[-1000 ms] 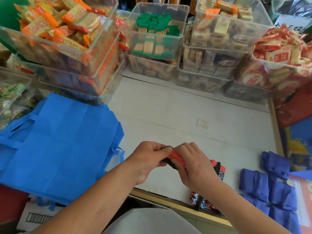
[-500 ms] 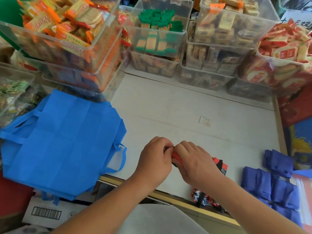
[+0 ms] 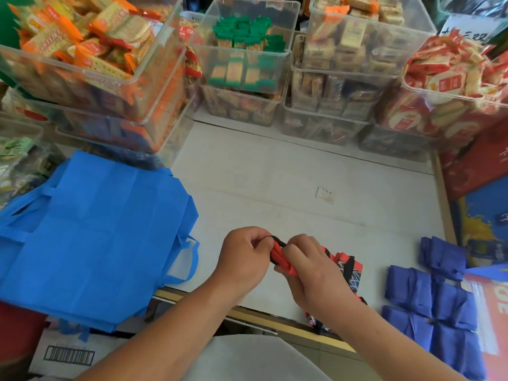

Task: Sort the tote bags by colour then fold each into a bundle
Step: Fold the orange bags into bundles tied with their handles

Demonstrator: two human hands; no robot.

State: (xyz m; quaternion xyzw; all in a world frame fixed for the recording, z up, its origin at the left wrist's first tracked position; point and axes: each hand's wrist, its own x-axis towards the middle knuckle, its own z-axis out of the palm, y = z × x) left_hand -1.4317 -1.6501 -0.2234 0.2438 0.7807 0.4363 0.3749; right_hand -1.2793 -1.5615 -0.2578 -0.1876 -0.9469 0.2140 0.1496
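Red tote bag (image 3: 278, 255) slants far-left to near-right.

Left hand (image 3: 247, 259): fingers curled, pinching the black strap end of the red tote bag (image 3: 280, 257), over the near part of the desk (image 3: 275, 174).
Right hand (image 3: 310, 273): curled round the same rolled bag, just beside the left hand.
Patterned fabric (image 3: 349, 268): red and black, lying under the right wrist; joined to the held roll or not, unclear.
Blue tote bags (image 3: 90, 237): flat, stacked near left, overhanging the near edge.
Navy bundles (image 3: 428, 298): folded, grouped near right.
Card (image 3: 325, 195): small, lying right of centre.
Clear bins (image 3: 247, 64): stacked along the far side, filled with packaged snacks.
Cardboard box (image 3: 68, 353): barcoded, below the blue bags.
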